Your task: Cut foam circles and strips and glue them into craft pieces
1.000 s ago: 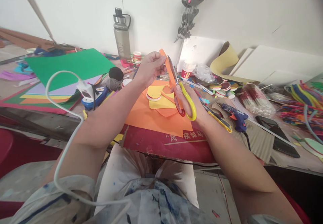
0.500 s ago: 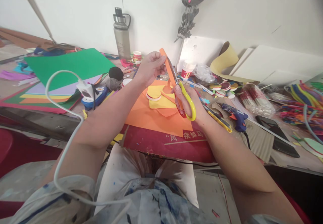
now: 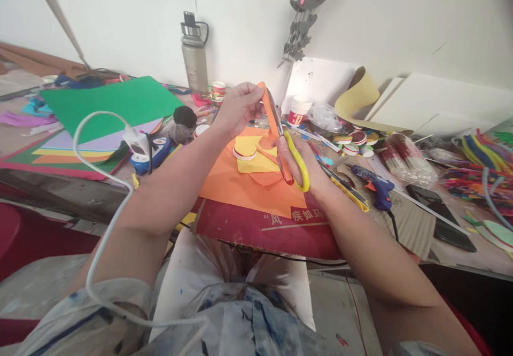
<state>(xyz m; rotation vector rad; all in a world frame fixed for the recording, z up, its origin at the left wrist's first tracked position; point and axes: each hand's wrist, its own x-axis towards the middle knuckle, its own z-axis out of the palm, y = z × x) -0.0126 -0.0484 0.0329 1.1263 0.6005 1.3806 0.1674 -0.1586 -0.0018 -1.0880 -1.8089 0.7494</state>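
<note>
My left hand [image 3: 245, 103] pinches the upper end of an orange paper strip [image 3: 272, 116] held up over the table. In my right hand [image 3: 297, 158] is a pair of scissors [image 3: 301, 168] with yellow and red handles; the blades point up along the strip, and the strip's lower end hangs by the handles. Below lie an orange sheet [image 3: 232, 185], a yellow paper piece [image 3: 250, 163] and a small round red-and-white rimmed piece [image 3: 243, 154]. A dark red board [image 3: 240, 227] with printed characters lies under them.
Left are a green sheet [image 3: 116, 102], stacked coloured sheets and a blue plug device [image 3: 148, 155] with a white cable. Behind stands a grey bottle [image 3: 194, 56]. To the right lie a yellow cutter [image 3: 348, 190], a blue glue gun [image 3: 379, 187], a phone [image 3: 449, 227] and paper cups [image 3: 298, 110].
The strip's upper end, by my left fingertips, has come slightly down and bends over more. Its lower end now reaches further down over the scissors' red handle. Both hands keep almost the same place.
</note>
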